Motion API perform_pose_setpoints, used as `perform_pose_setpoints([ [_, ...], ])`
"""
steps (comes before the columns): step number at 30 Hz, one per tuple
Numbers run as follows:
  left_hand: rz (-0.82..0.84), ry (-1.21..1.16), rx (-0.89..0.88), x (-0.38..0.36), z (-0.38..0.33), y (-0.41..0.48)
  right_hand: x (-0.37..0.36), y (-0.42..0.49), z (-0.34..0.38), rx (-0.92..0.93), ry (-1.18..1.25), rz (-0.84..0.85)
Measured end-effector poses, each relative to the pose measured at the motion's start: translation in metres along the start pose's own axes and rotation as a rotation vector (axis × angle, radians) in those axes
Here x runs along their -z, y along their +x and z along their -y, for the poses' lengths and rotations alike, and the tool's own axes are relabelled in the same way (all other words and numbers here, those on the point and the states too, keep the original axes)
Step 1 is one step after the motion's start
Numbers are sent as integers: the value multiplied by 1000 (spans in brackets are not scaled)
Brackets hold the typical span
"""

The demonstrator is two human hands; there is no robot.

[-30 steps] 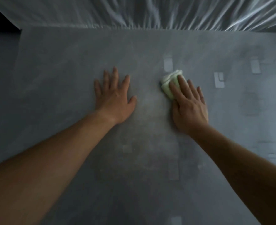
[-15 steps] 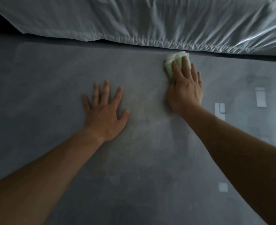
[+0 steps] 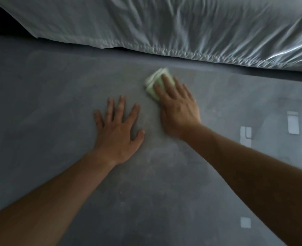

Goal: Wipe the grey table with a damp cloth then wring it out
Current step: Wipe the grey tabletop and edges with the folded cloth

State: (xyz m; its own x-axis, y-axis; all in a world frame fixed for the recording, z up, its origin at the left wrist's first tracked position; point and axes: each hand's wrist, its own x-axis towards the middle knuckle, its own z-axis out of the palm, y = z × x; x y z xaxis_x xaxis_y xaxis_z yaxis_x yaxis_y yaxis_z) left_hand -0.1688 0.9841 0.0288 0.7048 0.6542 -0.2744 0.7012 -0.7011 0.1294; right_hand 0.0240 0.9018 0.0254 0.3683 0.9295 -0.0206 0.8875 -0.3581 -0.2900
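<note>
Right hand (image 3: 179, 110) is out on the grey surface (image 3: 40, 103), and its grip is wide: fingers (image 3: 165, 80) laid straight and flat, pressing down on the pale green cloth (image 3: 152, 82) rather than curling round it. The thumb can't be made out from here. The cloth is folded into a small wad, sitting under the fingertips and poking out ahead of them and off to the inner side, its edges soft with blur. Just beside that grip, a little nearer the body, the left hand (image 3: 117, 137) lies palm down on the surface with fingers spread and thumb out, holding nothing, a wide grip as well, apart from the cloth. Beyond the right fingertips, past a strip of bare grey, a crinkled white plastic sheet (image 3: 164, 29) runs across the far edge. Out on the outer side of the right grip, well apart from it, two pale tape patches (image 3: 293, 122) (image 3: 245, 136) are stuck to the surface, and another small pale square (image 3: 245, 222) sits back beside the right forearm. Both forearms are bare.
</note>
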Motion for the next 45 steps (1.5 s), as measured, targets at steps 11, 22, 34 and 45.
perform_pose_setpoints([
  [11, -14, -23, -8, -1, 0, -1, -4, 6, 8, -76, -5, -32],
  [22, -71, -258, -42, 7, 10, -6, -11, -8, 28, -203, -17, -62],
  [34, -69, -26, -187, -5, 48, -48, -13, -27, 50, -253, -16, -57],
  [45, -51, -24, -200, -10, 51, -47, -13, -38, 64, -380, 19, -93],
])
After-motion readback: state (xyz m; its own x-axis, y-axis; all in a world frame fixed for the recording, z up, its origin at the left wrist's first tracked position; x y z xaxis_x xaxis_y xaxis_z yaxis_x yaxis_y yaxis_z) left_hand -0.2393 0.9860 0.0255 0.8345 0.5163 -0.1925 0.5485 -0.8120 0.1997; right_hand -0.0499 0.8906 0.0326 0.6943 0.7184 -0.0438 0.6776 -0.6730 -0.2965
